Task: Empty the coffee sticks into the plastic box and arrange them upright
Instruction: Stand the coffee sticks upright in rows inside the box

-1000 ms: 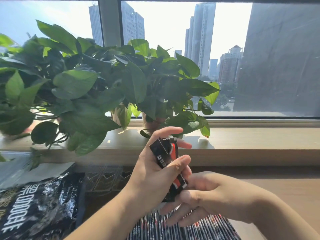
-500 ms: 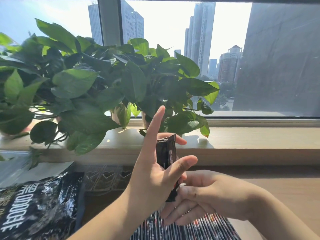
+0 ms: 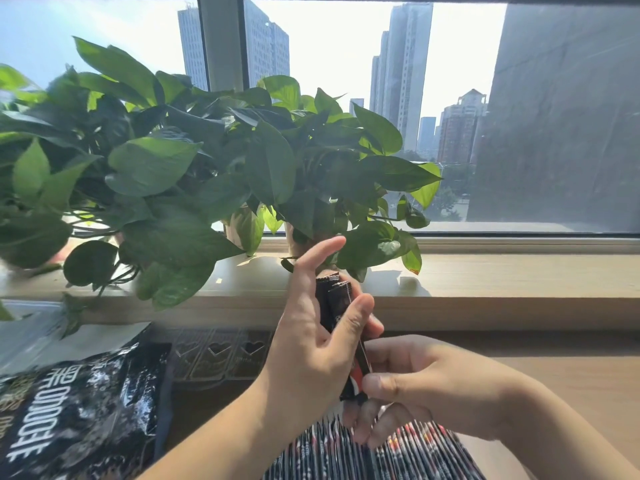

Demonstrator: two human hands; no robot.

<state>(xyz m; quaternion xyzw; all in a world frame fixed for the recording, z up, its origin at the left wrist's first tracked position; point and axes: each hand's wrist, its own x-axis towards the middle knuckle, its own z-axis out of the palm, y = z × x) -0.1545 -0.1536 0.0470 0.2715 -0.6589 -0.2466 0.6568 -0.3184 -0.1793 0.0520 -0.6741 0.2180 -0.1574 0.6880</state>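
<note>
Left hand (image 3: pixel 304 355), right hand (image 3: pixel 433 386) — gripping sticks (image 3: pixel 337 303).

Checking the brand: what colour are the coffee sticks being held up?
The coffee sticks are black with red and white markings; the head view shows it.

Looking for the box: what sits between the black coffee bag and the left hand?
Head view: a clear plastic piece with heart shapes lies between the black coffee bag and the left hand.

Wooden table (image 3: pixel 571 393) with coffee bag (image 3: pixel 69 410), plastic box (image 3: pixel 214 355), coffee sticks (image 3: pixel 311 457)
</note>
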